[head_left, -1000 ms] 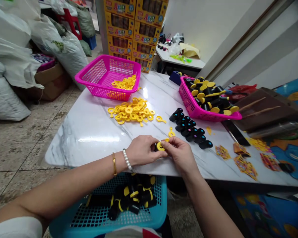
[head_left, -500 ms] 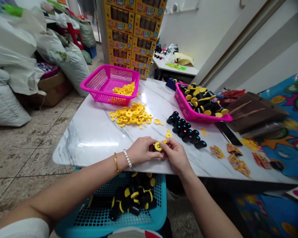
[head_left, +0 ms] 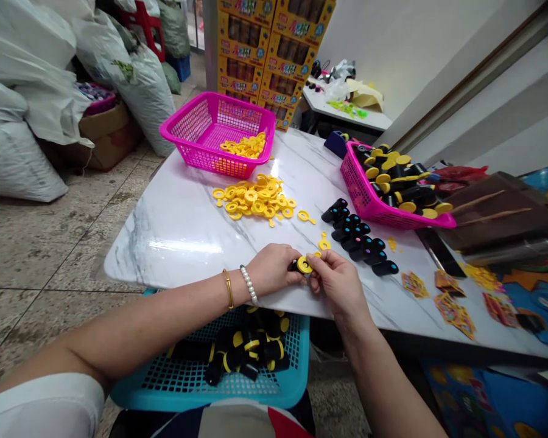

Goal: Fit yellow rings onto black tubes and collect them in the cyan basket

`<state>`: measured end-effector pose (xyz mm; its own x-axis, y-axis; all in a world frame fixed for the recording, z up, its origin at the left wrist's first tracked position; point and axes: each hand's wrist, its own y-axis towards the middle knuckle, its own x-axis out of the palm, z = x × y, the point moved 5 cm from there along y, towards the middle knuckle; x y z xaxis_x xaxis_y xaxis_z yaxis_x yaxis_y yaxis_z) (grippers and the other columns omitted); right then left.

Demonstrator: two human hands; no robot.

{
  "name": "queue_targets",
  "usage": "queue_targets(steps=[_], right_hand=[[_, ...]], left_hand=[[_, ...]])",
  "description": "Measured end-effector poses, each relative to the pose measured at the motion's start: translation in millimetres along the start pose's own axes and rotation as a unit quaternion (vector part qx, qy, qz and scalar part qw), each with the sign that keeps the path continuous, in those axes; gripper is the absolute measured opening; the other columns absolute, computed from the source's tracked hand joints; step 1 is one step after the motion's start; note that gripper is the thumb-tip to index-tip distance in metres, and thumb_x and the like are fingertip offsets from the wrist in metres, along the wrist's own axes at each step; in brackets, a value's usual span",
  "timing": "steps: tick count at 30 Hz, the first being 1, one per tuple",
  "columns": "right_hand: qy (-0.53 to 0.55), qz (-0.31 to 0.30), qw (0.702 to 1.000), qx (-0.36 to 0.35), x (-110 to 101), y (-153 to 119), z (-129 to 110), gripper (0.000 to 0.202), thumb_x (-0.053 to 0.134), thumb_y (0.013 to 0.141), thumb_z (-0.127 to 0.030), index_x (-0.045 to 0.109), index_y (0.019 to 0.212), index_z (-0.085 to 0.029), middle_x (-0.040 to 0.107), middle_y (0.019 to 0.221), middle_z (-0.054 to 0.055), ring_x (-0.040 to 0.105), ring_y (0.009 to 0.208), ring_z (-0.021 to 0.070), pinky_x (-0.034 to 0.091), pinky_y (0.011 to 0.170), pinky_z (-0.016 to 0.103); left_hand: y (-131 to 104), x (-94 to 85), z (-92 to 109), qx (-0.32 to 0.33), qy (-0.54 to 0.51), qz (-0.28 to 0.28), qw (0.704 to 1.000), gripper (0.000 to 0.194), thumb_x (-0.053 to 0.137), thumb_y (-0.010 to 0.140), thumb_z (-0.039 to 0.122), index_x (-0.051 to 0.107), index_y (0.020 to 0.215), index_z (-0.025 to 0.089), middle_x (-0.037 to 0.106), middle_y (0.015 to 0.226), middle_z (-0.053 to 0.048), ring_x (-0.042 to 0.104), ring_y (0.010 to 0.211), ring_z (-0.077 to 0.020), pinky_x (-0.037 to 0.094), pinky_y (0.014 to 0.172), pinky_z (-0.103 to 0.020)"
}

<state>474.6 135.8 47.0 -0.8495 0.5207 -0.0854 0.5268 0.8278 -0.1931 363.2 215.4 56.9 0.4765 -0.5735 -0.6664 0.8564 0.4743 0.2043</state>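
My left hand is closed around a small black cylinder, most of it hidden by the fingers. On its end sits a yellow ring piece, and my right hand pinches the side of that piece where its tab sticks out. Just beyond the fingers lies a single yellow ring piece. Several black cylinders with blue or pink dots on their ends lie in rows to the right. A heap of yellow ring pieces is farther back on the marble-patterned table.
A pink basket with yellow rings stands at the back left. Another pink basket, at right, is piled with black-and-yellow cylinders. Below the table edge is a teal basket of similar pieces. Small colourful packets lie at right.
The whole view has shifted, so the table things appear farther right and a little higher. Both hands still hold the cylinder and ring, in nearly the same grip.
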Motion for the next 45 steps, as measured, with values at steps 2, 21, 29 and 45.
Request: queue_targets(steps=[2, 21, 29, 45], right_hand=[[-0.005, 0.001, 1.0, -0.006, 0.9, -0.9, -0.5, 0.033, 0.074, 0.073, -0.04, 0.049, 0.068, -0.019, 0.052, 0.039, -0.006, 0.042, 0.03, 0.0063, 0.029, 0.031, 0.015], [-0.01, -0.031, 0.999, -0.004, -0.1, -3.1, 0.5, 0.028, 0.07, 0.077, -0.042, 0.056, 0.075, -0.018, 0.056, 0.05, -0.004, 0.047, 0.039, 0.0082, 0.04, 0.04, 0.019], [-0.101, -0.159, 0.982, 0.016, 4.7, -6.4, -14.5, 0.029, 0.065, 0.081, -0.043, 0.051, 0.091, -0.019, 0.051, 0.057, -0.007, 0.043, 0.04, 0.0062, 0.034, 0.036, 0.017], [-0.054, -0.155, 0.986, 0.025, 5.1, -3.8, -3.1, 0.036, 0.064, 0.078, -0.05, 0.049, 0.092, -0.021, 0.054, 0.063, -0.007, 0.038, 0.036, 0.0046, 0.031, 0.032, 0.016]], left_hand=[[-0.1, 0.0, 0.0, -0.007, -0.001, 0.004, 1.0, 0.019, 0.07, 0.073, 0.034, 0.064, 0.076, 0.016, 0.06, 0.069, 0.0, 0.052, 0.063, -0.0139, 0.036, 0.06, -0.025], [0.7, 0.9, 0.9, 0.0, 0.027, -0.01, 1.0, 0.022, 0.067, 0.076, 0.039, 0.066, 0.078, 0.017, 0.062, 0.069, -0.002, 0.054, 0.064, -0.0157, 0.035, 0.059, -0.027], [-0.8, 2.3, 0.6, 0.003, 0.032, -0.013, 0.999, 0.021, 0.066, 0.077, 0.038, 0.068, 0.084, 0.018, 0.063, 0.072, -0.003, 0.055, 0.067, -0.0177, 0.037, 0.061, -0.028], [1.6, -2.6, -11.9, -0.162, -0.252, -0.135, 0.945, 0.048, 0.05, 0.082, 0.058, 0.068, 0.092, 0.015, 0.059, 0.059, -0.001, 0.046, 0.042, -0.0096, 0.033, 0.042, -0.023]])
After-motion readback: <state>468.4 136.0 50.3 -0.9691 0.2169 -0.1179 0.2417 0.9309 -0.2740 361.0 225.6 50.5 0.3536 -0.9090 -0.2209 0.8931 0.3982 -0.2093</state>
